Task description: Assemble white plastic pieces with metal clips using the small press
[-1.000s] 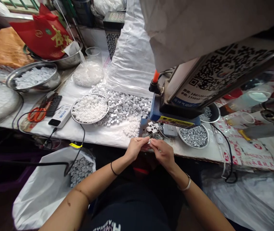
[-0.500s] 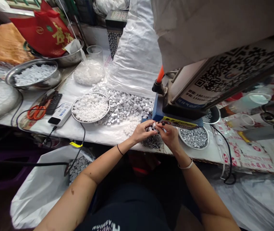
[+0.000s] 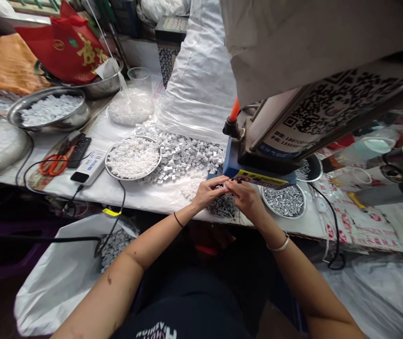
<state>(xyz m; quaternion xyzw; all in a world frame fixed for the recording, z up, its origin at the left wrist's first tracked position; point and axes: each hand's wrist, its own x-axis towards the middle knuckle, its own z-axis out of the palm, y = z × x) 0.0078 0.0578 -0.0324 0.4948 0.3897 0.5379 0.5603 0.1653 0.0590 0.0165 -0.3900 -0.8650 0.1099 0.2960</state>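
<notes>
My left hand [image 3: 209, 193] and my right hand [image 3: 246, 198] meet fingertip to fingertip under the front edge of a blue press head [image 3: 258, 170]. The left fingers are closed around a small grey block, now mostly hidden behind them. My right thumb and fingers pinch at the same spot; whatever they hold is too small to make out. Just below the hands lies a heap of small dark metal pieces [image 3: 222, 206]. Left of them spreads a pile of grey and white blocks [image 3: 183, 153], with small white pieces [image 3: 192, 186] in front.
A round dish of white pieces [image 3: 133, 157] stands left, a dish of metal pins [image 3: 283, 201] right. Orange-handled scissors [image 3: 53, 165], a white power bank [image 3: 90, 167] and a steel bowl [image 3: 81, 117] lie farther left. A black cable [image 3: 335, 221] hangs over the right edge.
My right hand has shifted slightly inward, its fingertips closer to the left ones. The grey block seen between the hands before is now mostly covered.
</notes>
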